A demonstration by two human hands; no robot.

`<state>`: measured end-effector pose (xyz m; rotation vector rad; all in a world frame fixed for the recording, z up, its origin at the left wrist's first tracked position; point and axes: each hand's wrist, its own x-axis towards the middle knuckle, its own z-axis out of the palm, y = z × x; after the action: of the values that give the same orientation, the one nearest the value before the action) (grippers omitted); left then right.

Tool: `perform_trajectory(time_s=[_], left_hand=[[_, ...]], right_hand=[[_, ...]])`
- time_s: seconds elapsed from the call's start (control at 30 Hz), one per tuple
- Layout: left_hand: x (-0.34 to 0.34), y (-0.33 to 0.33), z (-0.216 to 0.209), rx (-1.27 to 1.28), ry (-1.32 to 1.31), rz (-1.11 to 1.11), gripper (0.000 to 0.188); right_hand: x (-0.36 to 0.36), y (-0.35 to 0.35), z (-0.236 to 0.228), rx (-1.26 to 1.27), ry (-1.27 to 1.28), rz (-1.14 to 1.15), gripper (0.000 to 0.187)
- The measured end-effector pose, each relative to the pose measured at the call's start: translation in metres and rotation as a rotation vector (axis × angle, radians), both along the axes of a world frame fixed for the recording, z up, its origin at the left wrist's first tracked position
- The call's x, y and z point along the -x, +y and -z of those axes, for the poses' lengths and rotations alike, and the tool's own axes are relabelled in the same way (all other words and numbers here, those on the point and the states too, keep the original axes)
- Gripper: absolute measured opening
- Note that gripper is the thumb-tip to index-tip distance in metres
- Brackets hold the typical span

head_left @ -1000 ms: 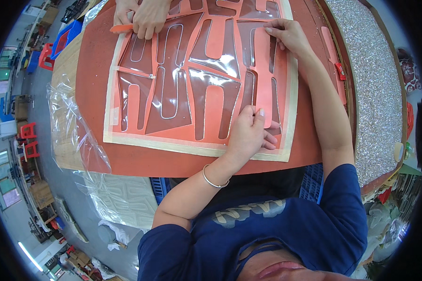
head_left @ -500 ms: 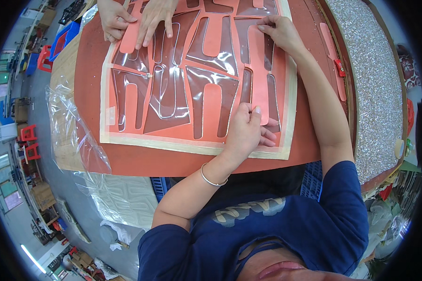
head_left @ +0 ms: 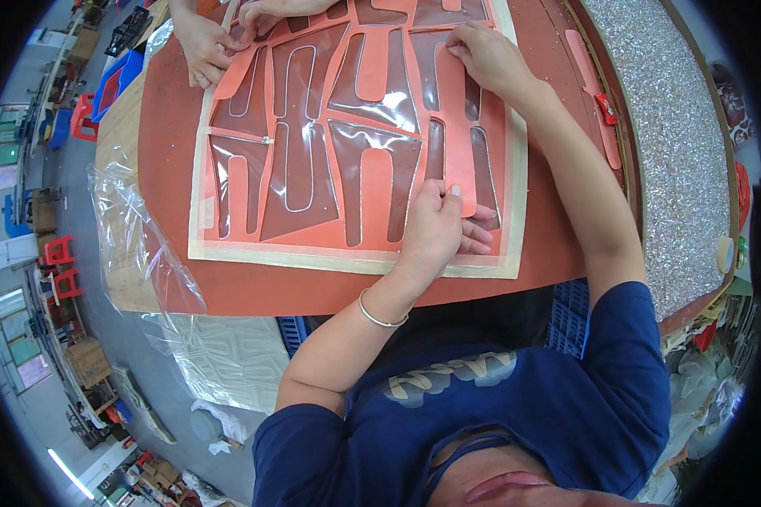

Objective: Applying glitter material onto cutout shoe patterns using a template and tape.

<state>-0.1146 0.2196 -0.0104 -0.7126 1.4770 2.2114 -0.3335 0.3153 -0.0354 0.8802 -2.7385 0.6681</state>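
Observation:
A coral sheet with shaped cut-outs (head_left: 340,186) lies flat, framed by a cream border, with shiny clear film showing in its openings. Along its right part runs a long coral strip with rounded ends (head_left: 457,148). My left hand (head_left: 434,221) pinches the strip's near end between thumb and fingers, other fingers lying beneath it. At the far end, my right hand (head_left: 490,57) is closed on the strip's edge with its fingertips. Beyond the sheet's far left, a co-worker's hands (head_left: 203,51) hold another coral strip (head_left: 233,74).
The sheet rests on a reddish-brown work surface (head_left: 165,169). A loose coral strip with a red tool (head_left: 605,110) lies to the right, beside a raised glittery silver panel (head_left: 685,152). Crumpled clear plastic (head_left: 135,228) hangs over the left edge. A blue crate (head_left: 569,317) stands beneath the table.
The co-worker's hand that lay flat on the sheet has moved up and left, toward their other hand. My hands keep their hold on the strip; the whole view has shifted slightly.

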Motion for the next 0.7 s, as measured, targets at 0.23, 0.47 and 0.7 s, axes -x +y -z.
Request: perform_trajectory(time_s=[0.23, 0.47, 0.7], left_hand=[[-0.002, -0.002, 0.001, -0.05, 0.011, -0.014, 0.024], [-0.003, -0.005, -0.015, -0.023, 0.007, 0.006, 0.026], [-0.001, -0.017, -0.03, -0.191, -0.017, -0.026, 0.027]], right_hand=[[-0.068, 0.027, -0.024, -0.007, -0.016, -0.576, 0.021], [-0.07, 0.044, -0.019, -0.187, 0.123, -0.586, 0.052], [-0.062, 0.046, -0.02, -0.259, 0.141, -0.646, 0.053]])
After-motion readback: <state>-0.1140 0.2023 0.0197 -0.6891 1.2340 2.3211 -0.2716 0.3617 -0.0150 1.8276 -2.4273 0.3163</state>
